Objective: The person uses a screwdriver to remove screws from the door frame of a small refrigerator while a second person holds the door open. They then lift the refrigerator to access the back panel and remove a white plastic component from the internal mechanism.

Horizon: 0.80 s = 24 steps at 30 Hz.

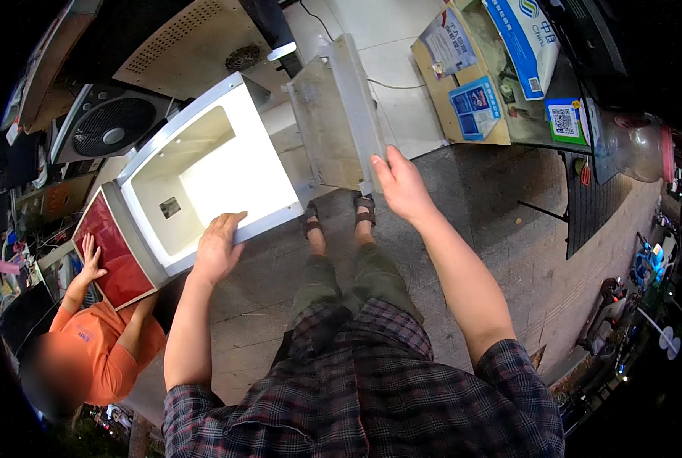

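Note:
A white box-shaped cabinet (pixel 258 156) with a hollow white inside stands open-faced at left of centre. My left hand (pixel 219 244) rests on its near rim, fingers laid out over the edge. A square dark opening shows in the inner wall. Right of the cabinet stands a grey flat panel (pixel 329 122), door-like, with a pale edge strip. My right hand (pixel 402 183) grips that edge near its lower end, thumb on top. Whether panel and cabinet are joined I cannot tell. A red panel (pixel 119 248) in a grey frame adjoins the cabinet's left end.
A person in an orange shirt (pixel 100 351) at the left has a hand on the red panel. A fan-like speaker (pixel 112 130) and a perforated metal casing (pixel 177 46) lie beyond. A cardboard box (pixel 501 133), a glass counter and a plastic jar (pixel 638 149) stand right.

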{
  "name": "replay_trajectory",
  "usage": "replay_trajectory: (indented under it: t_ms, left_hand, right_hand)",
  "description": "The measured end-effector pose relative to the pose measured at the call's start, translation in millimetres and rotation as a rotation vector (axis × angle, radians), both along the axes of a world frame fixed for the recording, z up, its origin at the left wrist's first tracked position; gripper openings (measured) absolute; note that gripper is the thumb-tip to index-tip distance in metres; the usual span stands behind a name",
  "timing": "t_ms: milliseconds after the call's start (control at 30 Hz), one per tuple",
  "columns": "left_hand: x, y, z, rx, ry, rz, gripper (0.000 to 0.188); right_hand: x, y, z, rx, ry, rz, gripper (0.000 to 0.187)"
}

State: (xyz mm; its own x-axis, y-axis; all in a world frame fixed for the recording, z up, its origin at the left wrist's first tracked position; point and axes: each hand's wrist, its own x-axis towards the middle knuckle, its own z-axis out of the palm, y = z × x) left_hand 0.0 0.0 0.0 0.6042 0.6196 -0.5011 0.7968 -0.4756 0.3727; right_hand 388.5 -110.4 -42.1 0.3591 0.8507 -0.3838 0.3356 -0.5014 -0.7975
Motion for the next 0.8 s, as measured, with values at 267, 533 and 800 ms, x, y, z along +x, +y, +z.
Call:
replay_trajectory:
  t_ms: [267, 533, 800]
  left_hand:
    - [1, 2, 1, 0.013, 0.013, -0.017, 0.063]
    - [4, 2, 4, -0.002, 0.012, -0.010, 0.061]
    - [-1, 0, 0, 0.031, -0.010, -0.021, 0.060]
  right_hand:
    - [-23, 22, 1, 0.049, -0.124, 0.065, 0.037]
    - [-36, 36, 7, 0.056, -0.094, 0.101, 0.037]
    - [-49, 39, 8, 0.038, -0.130, 0.120, 0.034]
